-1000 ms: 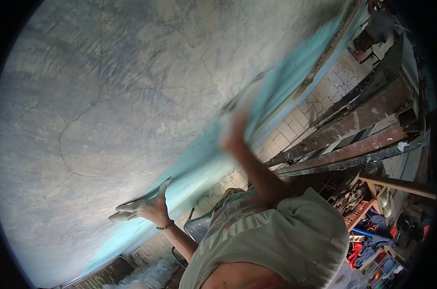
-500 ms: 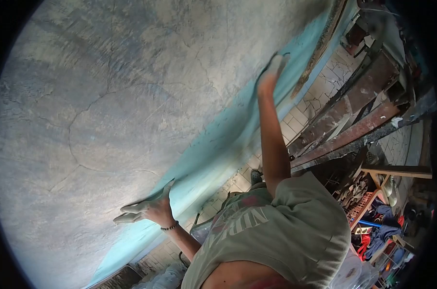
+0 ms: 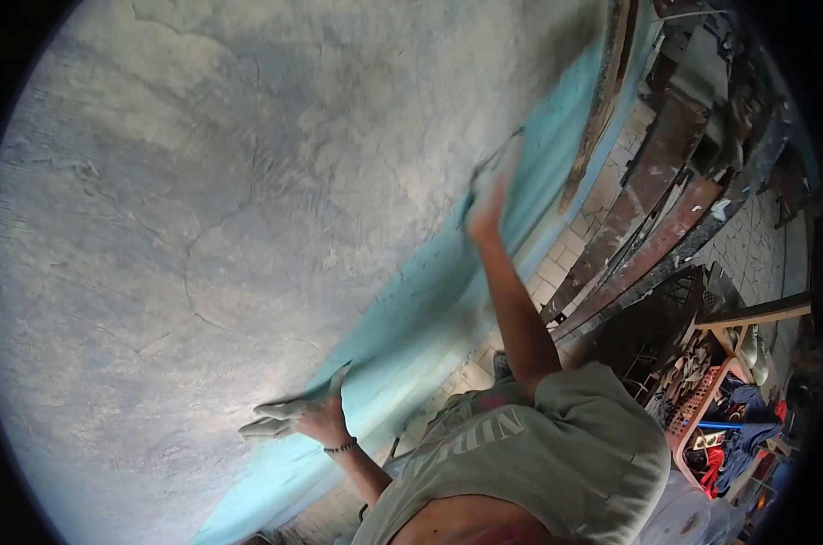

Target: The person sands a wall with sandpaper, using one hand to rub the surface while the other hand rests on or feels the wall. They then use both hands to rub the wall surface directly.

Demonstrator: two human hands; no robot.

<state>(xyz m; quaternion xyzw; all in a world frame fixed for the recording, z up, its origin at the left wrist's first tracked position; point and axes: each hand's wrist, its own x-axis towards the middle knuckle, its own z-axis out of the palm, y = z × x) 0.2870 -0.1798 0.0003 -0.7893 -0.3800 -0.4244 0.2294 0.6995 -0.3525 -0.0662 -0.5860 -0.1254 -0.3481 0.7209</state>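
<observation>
My left hand (image 3: 313,420) lies against a wall (image 3: 248,227) with a worn, cracked grey coat, its fingers stretched out and its thumb spread. The fingers look grey and dusty, and a dark bead bracelet (image 3: 340,446) circles the wrist. Farther up and to the right, my right hand (image 3: 493,186) rests flat on the same wall, fingers extended but blurred by motion. It lies where the grey coat meets a turquoise painted band (image 3: 411,295). I see no tool in either hand.
A narrow wooden strip (image 3: 602,118) runs along the wall beyond my right hand. Rusty metal beams (image 3: 643,218) lean over the tiled floor (image 3: 566,245). At the lower right are a pink basket (image 3: 693,409) of mixed items and a wooden frame (image 3: 756,312).
The view has shifted a little, with the wall's cracks now farther right. My right hand has slid down and left along the wall. My left hand stays spread against it, slightly lower.
</observation>
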